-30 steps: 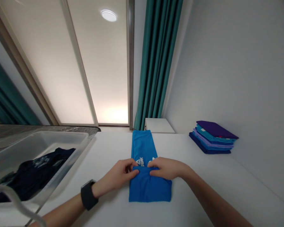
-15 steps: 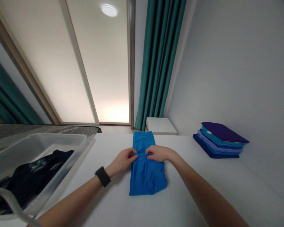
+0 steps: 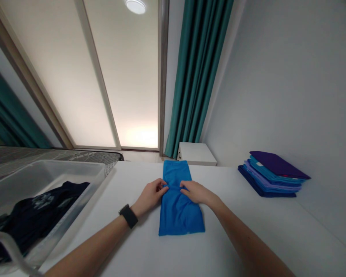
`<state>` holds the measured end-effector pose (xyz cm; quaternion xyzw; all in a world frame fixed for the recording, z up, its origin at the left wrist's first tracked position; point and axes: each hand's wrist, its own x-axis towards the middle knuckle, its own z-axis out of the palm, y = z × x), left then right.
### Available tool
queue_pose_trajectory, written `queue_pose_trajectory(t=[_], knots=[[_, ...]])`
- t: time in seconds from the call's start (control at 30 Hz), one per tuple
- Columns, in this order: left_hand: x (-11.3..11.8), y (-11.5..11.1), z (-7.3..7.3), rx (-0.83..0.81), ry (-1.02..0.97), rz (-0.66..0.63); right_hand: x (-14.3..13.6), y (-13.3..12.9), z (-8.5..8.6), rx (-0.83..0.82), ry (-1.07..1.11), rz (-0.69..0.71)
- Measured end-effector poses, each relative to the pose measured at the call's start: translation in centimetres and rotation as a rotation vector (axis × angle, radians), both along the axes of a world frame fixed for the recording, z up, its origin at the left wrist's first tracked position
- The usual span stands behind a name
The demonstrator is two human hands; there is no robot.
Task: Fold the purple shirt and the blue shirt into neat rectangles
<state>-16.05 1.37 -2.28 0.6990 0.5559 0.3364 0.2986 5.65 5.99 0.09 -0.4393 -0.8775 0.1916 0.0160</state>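
Note:
A blue cloth (image 3: pixel 181 215), folded into a long strip, lies on the white table (image 3: pixel 219 246) in front of me. My left hand (image 3: pixel 151 193) pinches its left edge around the middle, thumb and fingers close together; a dark watch is on that wrist. On the opposite side, my right hand (image 3: pixel 196 191) has its fingertips on the cloth, gripping a small fold near the right edge. A crease runs across the cloth between both hands. The near part is slightly wrinkled.
A stack of folded clothes (image 3: pixel 271 175) sits on the table at the right, by the wall. At the left stands a translucent bin (image 3: pixel 96 171) holding dark clothing (image 3: pixel 46 204). A white cabinet (image 3: pixel 196 153) is beyond the table's far edge.
The cloth's near right corner has spread outward and its near edge is straighter. The fold across the middle looks flatter. Both hands stay about where they were; the view has shifted slightly.

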Motion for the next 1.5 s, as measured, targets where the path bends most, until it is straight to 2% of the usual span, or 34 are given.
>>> queue_pose_trajectory(t=[0.3,0.47,0.53,0.63,0.7,0.77,0.87,1.0,1.17,1.27,1.5], knots=[[0.6,-0.1,-1.0,0.036,0.082,0.079,0.2,0.2,-1.7,0.011,0.084,-0.037],[0.8,-0.7,-0.5,0.036,0.046,0.082,0.4,0.0,-2.0,0.023,0.162,-0.041],[0.7,-1.1,-0.1,0.025,0.020,0.097,0.7,-0.2,-1.9,0.077,0.216,-0.053],[0.4,-2.2,0.4,0.003,0.025,0.109,1.6,-1.0,-1.5,0.221,0.302,-0.158],[0.1,-3.3,0.7,0.000,0.058,0.091,2.4,-2.2,-1.1,0.225,0.328,-0.280],[0.0,-4.8,0.8,0.011,0.104,0.059,3.2,-3.7,-0.9,0.123,0.320,-0.374],[0.3,-7.1,0.8,0.027,0.174,0.015,3.8,-6.3,-1.2,-0.011,0.301,-0.401],[1.1,-8.9,0.1,0.047,0.243,0.001,3.7,-8.4,-2.6,-0.006,0.321,-0.415],[1.8,-9.3,-0.6,0.057,0.165,0.017,2.9,-9.2,-3.6,0.105,0.335,-0.410],[2.0,-9.5,-0.3,0.048,0.139,0.005,2.5,-9.5,-3.4,0.152,0.265,-0.431],[2.1,-9.2,-0.5,0.026,0.226,0.025,2.4,-8.8,-2.8,0.165,0.129,-0.440]])
